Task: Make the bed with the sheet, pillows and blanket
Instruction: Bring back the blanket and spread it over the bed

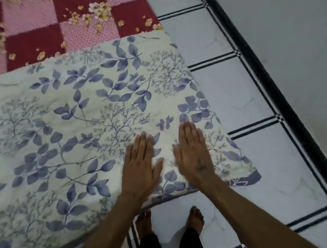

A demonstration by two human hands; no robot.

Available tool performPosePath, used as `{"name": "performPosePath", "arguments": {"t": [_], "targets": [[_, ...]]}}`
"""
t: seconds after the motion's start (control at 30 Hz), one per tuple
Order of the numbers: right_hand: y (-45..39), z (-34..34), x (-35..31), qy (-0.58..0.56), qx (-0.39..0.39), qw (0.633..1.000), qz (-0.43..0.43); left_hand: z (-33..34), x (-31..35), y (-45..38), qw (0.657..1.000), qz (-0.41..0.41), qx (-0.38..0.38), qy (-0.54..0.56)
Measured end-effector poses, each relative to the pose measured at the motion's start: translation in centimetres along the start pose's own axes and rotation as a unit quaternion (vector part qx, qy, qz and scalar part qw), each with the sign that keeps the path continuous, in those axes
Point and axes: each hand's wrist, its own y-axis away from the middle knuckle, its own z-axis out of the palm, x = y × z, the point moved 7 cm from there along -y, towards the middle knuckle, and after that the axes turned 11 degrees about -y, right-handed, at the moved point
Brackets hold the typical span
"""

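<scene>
A cream blanket (pixel 79 123) printed with blue leaves lies spread over the near part of the bed. Beyond it shows a sheet (pixel 50 27) of red and pink squares with pale flowers. My left hand (pixel 140 166) rests flat on the blanket near its right corner, fingers together and extended. My right hand (pixel 192 153) lies flat beside it, a little further right and forward, slightly blurred. Neither hand grips the cloth. No pillows are in view.
The bed's right edge drops to a white tiled floor (pixel 251 166) with dark double lines. A black skirting (pixel 274 88) runs along the grey wall at right. My bare feet (pixel 195 218) stand on the floor at the blanket's corner.
</scene>
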Motion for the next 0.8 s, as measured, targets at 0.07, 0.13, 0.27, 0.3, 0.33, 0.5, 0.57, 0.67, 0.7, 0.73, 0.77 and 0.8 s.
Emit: {"name": "performPosePath", "arguments": {"t": [0.07,0.13,0.27,0.3,0.33,0.5,0.57,0.67,0.7,0.73,0.77,0.8], "targets": [[0.9,1.8,-3.2,0.014,-0.052,0.992,-0.110,-0.2,-3.1,1.3,0.998,-0.059,-0.002,0.018],[1.2,2.8,-5.7,0.029,-0.111,0.972,-0.205,-0.3,-6.7,3.2,0.995,-0.102,-0.007,0.024],[-3.4,1.9,-6.3,-0.039,-0.022,0.995,-0.087,-0.6,-14.9,7.8,0.988,-0.156,0.001,-0.003],[-4.2,1.5,-6.1,-0.057,0.021,0.998,-0.020,-0.6,-16.7,9.0,0.986,-0.166,-0.004,-0.012],[-4.9,1.9,-7.2,-0.071,0.050,0.996,0.027,-0.6,-19.1,10.4,0.983,-0.182,-0.015,-0.020],[-2.4,9.4,-19.6,-0.053,-0.040,0.986,-0.152,-1.2,-27.6,15.8,0.961,-0.273,-0.034,-0.039],[-0.4,12.2,-24.2,-0.037,-0.101,0.958,-0.267,-1.3,-30.5,17.0,0.953,-0.297,-0.027,-0.042],[-1.2,14.0,-28.3,-0.017,-0.130,0.928,-0.347,-1.1,-33.4,18.5,0.953,-0.302,-0.018,-0.013],[-2.5,14.0,-28.7,-0.021,-0.116,0.939,-0.324,-1.1,-33.9,18.8,0.955,-0.295,-0.002,-0.005],[-4.1,13.6,-28.6,-0.031,-0.081,0.958,-0.274,-1.0,-34.3,18.9,0.958,-0.285,0.006,0.003],[-5.8,13.6,-28.6,-0.038,-0.046,0.978,-0.202,-0.8,-35.0,19.5,0.961,-0.276,0.016,0.008],[-7.1,13.4,-28.4,-0.048,-0.019,0.991,-0.127,-0.7,-35.2,19.5,0.965,-0.262,0.022,0.013]]}}
